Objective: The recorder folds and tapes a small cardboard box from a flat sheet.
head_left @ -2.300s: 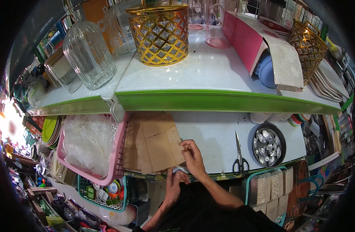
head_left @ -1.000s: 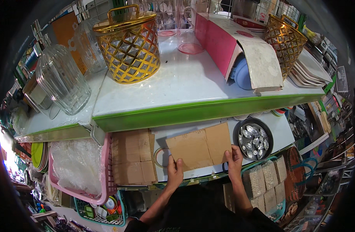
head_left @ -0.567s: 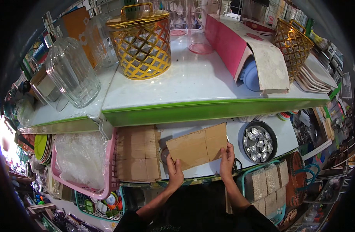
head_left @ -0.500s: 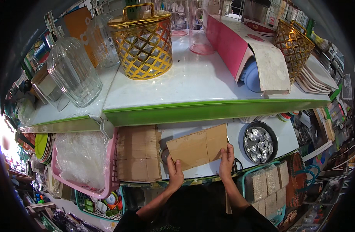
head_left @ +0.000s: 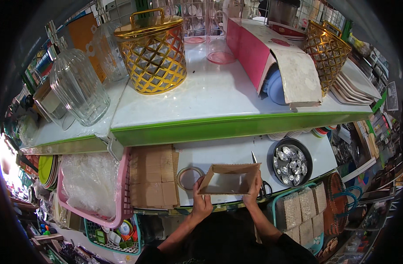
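A brown cardboard box (head_left: 228, 167) is held between my two hands near the front edge of the lower shelf. Its walls stand apart around a rectangular opening, and the white shelf shows through. My left hand (head_left: 201, 203) grips the left wall, thumb toward the near side. On the opposite wall my right hand (head_left: 253, 190) is closed, most of its fingers hidden. A roll of tape (head_left: 181, 181) lies on the shelf just left of the box. Scissors (head_left: 265, 189) with black handles lie right beside my right hand, partly covered by the box.
Flat cardboard pieces (head_left: 153, 176) are stacked left, beside a pink basket (head_left: 126, 185) of clear plastic wrap. A dark round pan (head_left: 310, 169) holds several shiny silver pieces. Above, the green-edged upper shelf (head_left: 236, 129) carries gold lattice baskets (head_left: 155, 66), glass bottles (head_left: 80, 88) and a pink box (head_left: 250, 55).
The cardboard was flat and tilted; now its walls are spread apart into an open rectangle, lower and nearer me. The tape roll and the scissors' blade have come into view.
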The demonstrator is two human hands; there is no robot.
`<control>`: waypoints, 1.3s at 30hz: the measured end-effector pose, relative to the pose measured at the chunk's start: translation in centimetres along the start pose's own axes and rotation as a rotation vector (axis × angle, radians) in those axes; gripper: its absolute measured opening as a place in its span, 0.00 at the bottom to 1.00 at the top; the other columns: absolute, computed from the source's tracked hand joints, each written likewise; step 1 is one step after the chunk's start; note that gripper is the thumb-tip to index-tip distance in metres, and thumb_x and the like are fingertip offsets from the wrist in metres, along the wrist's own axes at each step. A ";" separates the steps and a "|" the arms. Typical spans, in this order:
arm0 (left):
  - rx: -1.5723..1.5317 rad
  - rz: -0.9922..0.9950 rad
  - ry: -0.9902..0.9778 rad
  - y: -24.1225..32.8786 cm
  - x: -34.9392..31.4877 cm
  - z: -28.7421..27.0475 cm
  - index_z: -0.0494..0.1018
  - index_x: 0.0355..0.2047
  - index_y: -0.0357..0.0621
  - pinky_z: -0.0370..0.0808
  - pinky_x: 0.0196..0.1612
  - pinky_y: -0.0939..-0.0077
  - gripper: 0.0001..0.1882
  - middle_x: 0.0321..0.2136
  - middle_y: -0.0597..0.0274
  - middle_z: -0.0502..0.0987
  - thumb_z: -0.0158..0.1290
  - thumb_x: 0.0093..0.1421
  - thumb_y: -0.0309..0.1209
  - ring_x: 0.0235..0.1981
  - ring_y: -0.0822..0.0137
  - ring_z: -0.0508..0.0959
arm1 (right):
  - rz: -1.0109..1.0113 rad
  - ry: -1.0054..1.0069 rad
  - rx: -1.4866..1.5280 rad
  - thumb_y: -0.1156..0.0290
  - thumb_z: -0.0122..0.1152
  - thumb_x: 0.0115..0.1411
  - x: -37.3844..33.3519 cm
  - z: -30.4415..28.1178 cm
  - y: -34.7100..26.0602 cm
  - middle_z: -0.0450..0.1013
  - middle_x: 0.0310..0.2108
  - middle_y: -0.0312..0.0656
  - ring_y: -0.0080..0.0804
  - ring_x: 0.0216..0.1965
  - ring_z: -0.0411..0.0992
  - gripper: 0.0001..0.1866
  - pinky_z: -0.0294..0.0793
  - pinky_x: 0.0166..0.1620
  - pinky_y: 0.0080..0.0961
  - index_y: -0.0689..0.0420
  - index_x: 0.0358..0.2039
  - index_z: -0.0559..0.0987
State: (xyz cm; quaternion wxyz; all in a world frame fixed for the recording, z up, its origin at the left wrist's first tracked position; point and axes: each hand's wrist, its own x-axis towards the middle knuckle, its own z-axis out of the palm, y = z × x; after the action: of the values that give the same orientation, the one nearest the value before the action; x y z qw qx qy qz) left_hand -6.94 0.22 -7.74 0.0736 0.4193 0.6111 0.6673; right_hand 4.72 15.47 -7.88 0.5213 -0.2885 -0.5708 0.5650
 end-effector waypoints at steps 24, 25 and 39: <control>0.210 0.319 -0.080 0.7 1.1 0.0 0.54 0.63 0.54 0.58 0.66 0.44 0.32 0.65 0.34 0.50 0.51 0.61 0.24 0.66 0.34 0.56 | -0.096 -0.112 0.111 0.39 0.35 0.68 0.3 0.6 -0.6 0.65 0.55 0.49 0.37 0.57 0.64 0.39 0.59 0.61 0.35 0.65 0.58 0.64; 0.208 0.319 -0.081 0.7 1.1 0.0 0.54 0.63 0.54 0.58 0.66 0.44 0.32 0.65 0.34 0.50 0.51 0.61 0.24 0.66 0.34 0.56 | -0.130 -0.124 0.090 0.38 0.34 0.68 0.2 0.6 -0.6 0.64 0.58 0.51 0.39 0.60 0.63 0.40 0.58 0.63 0.37 0.66 0.60 0.62; 0.156 0.240 -0.135 0.8 1.9 -0.1 0.59 0.60 0.48 0.53 0.67 0.43 0.23 0.66 0.32 0.49 0.43 0.68 0.40 0.67 0.34 0.54 | -0.332 -0.139 -0.138 0.41 0.33 0.69 0.8 1.0 -3.0 0.61 0.61 0.60 0.51 0.63 0.60 0.37 0.57 0.64 0.44 0.65 0.56 0.68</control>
State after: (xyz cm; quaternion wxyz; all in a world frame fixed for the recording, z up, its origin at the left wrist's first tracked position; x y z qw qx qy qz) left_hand -7.93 1.11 -6.14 0.0014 0.5376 0.6005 0.5920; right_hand 4.36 15.25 -4.63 0.5458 -0.1858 -0.6823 0.4494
